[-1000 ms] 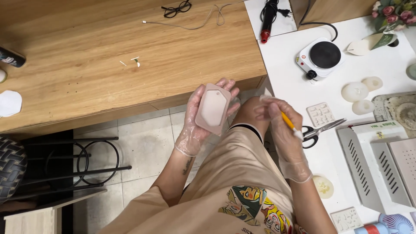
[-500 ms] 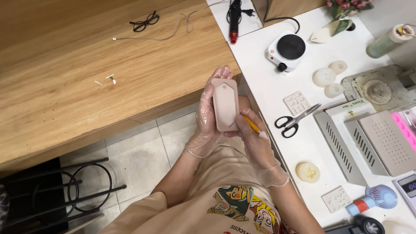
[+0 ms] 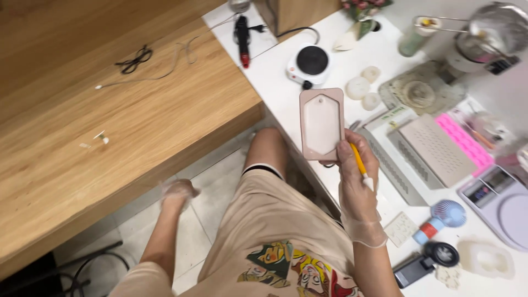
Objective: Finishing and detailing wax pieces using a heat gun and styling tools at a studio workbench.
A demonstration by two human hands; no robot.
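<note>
My right hand, in a clear glove, holds up a pink rectangular mould with a white tag-shaped filling, over the edge of the white table. The same hand also keeps a yellow-handled tool between its fingers. My left hand, gloved too, hangs low and blurred beside my knee under the wooden desk, holding nothing; whether its fingers are apart or closed is unclear.
On the white table lie a small black hotplate, round white casts, a perforated white tray, a pink mat, a scale, a small blue fan. A black cable lies on the desk.
My left hand let go of the mould and dropped down by my knee. My right hand now holds the mould alone and has lifted it toward the white table.
</note>
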